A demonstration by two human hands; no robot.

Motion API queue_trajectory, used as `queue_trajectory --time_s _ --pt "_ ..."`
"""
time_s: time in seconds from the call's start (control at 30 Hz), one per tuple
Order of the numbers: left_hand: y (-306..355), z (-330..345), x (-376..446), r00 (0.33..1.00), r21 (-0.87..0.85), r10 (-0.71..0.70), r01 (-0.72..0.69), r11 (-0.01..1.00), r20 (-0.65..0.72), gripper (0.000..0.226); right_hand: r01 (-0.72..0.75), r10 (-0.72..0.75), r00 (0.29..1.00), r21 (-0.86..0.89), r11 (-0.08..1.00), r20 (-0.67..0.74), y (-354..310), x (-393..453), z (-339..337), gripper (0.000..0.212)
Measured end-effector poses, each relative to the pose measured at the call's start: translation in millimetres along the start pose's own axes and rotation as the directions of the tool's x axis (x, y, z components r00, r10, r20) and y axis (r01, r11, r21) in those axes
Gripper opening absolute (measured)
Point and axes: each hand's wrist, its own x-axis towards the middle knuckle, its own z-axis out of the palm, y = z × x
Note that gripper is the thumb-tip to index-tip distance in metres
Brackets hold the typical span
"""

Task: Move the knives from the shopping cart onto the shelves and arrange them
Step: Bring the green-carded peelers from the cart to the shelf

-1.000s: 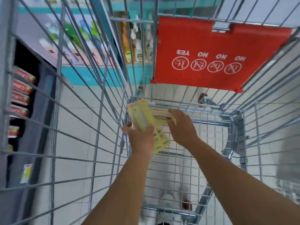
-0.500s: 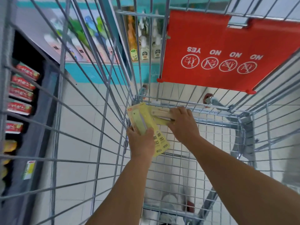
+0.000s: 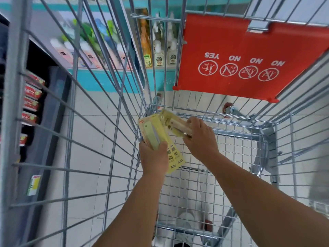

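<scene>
Below, pale floor tiles (image 3: 89, 139) show through the wire shopping cart (image 3: 114, 107), its red plastic flap (image 3: 231, 50) glossy. Inside the cart, the left hand (image 3: 154, 157) grips flat yellow-carded knives (image 3: 154, 134); the right hand (image 3: 201, 138) curls round another knife pack (image 3: 170, 120). Shelves (image 3: 35, 104) stand left.

The left hand (image 3: 154, 158) covered the lower part of the front knife pack (image 3: 155, 134), and packs behind it were mostly hidden. The right hand's (image 3: 201, 138) fingertips were out of sight behind a second pack (image 3: 171, 122). Shelf bottles (image 3: 85, 43) at upper left were blurred, labels unreadable. Both forearms ran off the bottom edge.
</scene>
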Motion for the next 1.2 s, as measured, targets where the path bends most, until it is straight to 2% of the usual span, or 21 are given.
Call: queue_trajectory --time_s 0.07,0.1,0.2,0.27,0.33,0.57,0.7,0.77,1.0,1.2 --pt "1.0 -2.0 -3.8 1.0 0.019 0.004 -0.004 1.0 -0.003 0.036 -0.052 0.047 0.995 0.054 0.997 0.093 -1.5 -4.9 -9.5 0.043" --pt "2.1 -2.9 -6.8 1.0 0.029 0.01 -0.01 1.0 -0.005 0.037 -0.072 0.065 0.991 0.055 0.996 0.12 -1.1 -9.7 -14.8 0.037" --pt "8.1 -5.4 -25.8 0.999 0.037 0.036 -0.037 0.999 0.018 0.039 -0.21 0.196 0.977 0.188 0.96 0.09 -1.5 -31.6 -38.3 0.025" --pt "13.9 -6.9 -43.8 0.997 0.021 0.064 -0.065 0.998 0.045 0.04 -0.292 0.279 0.956 0.31 0.905 0.085 -7.2 -49.4 -56.9 0.042" --pt "20.4 -9.7 -65.2 0.993 -0.004 0.104 -0.104 0.995 0.06 0.041 -0.303 0.307 0.95 0.404 0.863 0.057 -14.5 -69.1 -74.2 0.06" --pt "45.8 -51.7 -155.3 0.967 0.003 0.231 -0.233 0.973 0.106 0.037 -0.226 0.323 0.943 0.556 0.8 -0.083 -64.6 -148.7 -135.6 0.064" --pt "59.3 -97.9 -199.0 0.941 -0.05 0.322 -0.318 0.947 0.106 0.042 -0.136 0.282 0.941 0.558 0.818 -0.184 -108.9 -183.7 -167.2 0.063" --pt "67.8 -125.9 -214.6 0.919 -0.068 0.381 -0.376 0.924 0.103 0.055 -0.089 0.255 0.94 0.562 0.822 -0.225 -135.8 -198.9 -183.4 0.06" --pt "101.0 -262.8 -254.0 0.819 -0.224 0.573 -0.555 0.801 0.018 0.07 0.139 0.092 0.927 0.56 0.817 -0.365 -265.5 -254.6 -216.2 0.059" --pt "120.1 -407.2 -267.0 0.685 -0.266 0.721 -0.718 0.644 -0.105 0.07 0.302 -0.031 0.896 0.558 0.773 -0.442 -393.2 -298.7 -216.1 0.059"
